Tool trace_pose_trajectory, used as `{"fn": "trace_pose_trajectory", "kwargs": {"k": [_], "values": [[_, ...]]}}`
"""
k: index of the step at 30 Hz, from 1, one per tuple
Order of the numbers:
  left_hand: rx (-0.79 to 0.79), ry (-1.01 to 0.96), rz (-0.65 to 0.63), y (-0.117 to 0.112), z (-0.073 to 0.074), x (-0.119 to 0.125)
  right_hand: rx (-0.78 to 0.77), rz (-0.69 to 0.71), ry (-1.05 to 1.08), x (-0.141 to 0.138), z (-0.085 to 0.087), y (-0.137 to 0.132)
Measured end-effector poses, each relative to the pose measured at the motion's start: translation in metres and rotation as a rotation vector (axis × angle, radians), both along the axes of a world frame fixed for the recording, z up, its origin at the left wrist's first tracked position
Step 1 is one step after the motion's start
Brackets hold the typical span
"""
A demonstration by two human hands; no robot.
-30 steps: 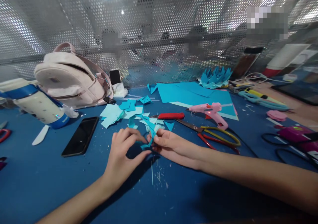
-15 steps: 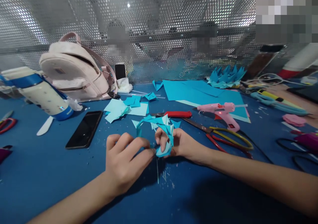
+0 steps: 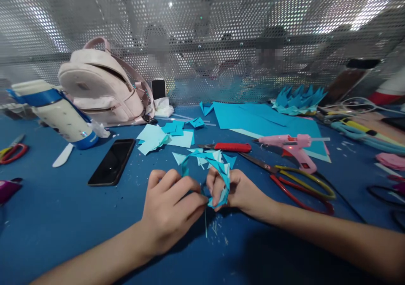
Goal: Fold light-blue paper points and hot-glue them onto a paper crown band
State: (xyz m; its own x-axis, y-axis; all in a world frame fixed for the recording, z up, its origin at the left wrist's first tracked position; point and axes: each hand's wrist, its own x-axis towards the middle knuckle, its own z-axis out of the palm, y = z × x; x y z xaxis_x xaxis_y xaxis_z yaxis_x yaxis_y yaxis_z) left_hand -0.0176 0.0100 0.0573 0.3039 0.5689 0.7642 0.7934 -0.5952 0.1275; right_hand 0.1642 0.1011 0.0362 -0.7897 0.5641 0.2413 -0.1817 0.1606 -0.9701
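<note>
My left hand point(image 3: 169, 207) and my right hand point(image 3: 240, 192) meet low over the blue table point(image 3: 63, 226), both closed on a ring of folded blue paper pieces point(image 3: 218, 171). The left fingers pinch the ring's lower edge. The right fingers wrap its right side, and the spiky paper points stand up behind the hands. Loose light-blue paper squares point(image 3: 158, 137) lie just beyond.
A black phone point(image 3: 112, 162) lies left of my hands. Scissors point(image 3: 297, 184), a pink glue gun point(image 3: 292, 143) and a red cutter point(image 3: 232, 147) lie to the right. A pink backpack point(image 3: 101, 87) and a bottle point(image 3: 53, 114) sit back left, before a perforated metal screen point(image 3: 202, 32).
The paper ring has been lifted off the table and turned upright between my hands. My right hand curled round it, and the view has shifted slightly.
</note>
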Motion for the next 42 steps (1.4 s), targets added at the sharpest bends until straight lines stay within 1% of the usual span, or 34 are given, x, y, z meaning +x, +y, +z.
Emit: {"fn": "trace_pose_trajectory", "kwargs": {"k": [6,12,24,26,29,33,36,42], "values": [[-0.024,-0.015,-0.011,0.0009,-0.0011,-0.0007,-0.046,-0.022,-0.010,0.0006,-0.0009,-0.0020],[-0.022,-0.016,-0.013,0.0011,0.0008,-0.0009,-0.113,-0.031,-0.005,-0.0007,0.0004,-0.0015],[-0.016,-0.050,-0.016,-0.0019,0.0051,-0.0001,-0.219,0.033,0.017,0.0013,-0.0015,-0.0001],[-0.010,-0.047,-0.021,-0.0026,0.0055,-0.0001,-0.260,0.049,0.024,0.0028,-0.0036,0.0016],[-0.004,-0.040,-0.020,-0.0029,0.0049,-0.0004,-0.369,0.074,0.051,0.0043,-0.0062,0.0029],[-0.022,-0.047,-0.013,-0.0028,0.0042,-0.0009,-0.485,0.080,0.095,0.0036,-0.0062,0.0024],[-0.021,-0.054,-0.015,-0.0031,0.0042,-0.0006,-0.501,0.091,0.093,0.0028,-0.0054,0.0023],[-0.033,-0.059,-0.023,-0.0029,0.0036,-0.0003,-0.478,0.081,0.075,0.0032,-0.0045,0.0027]]}}
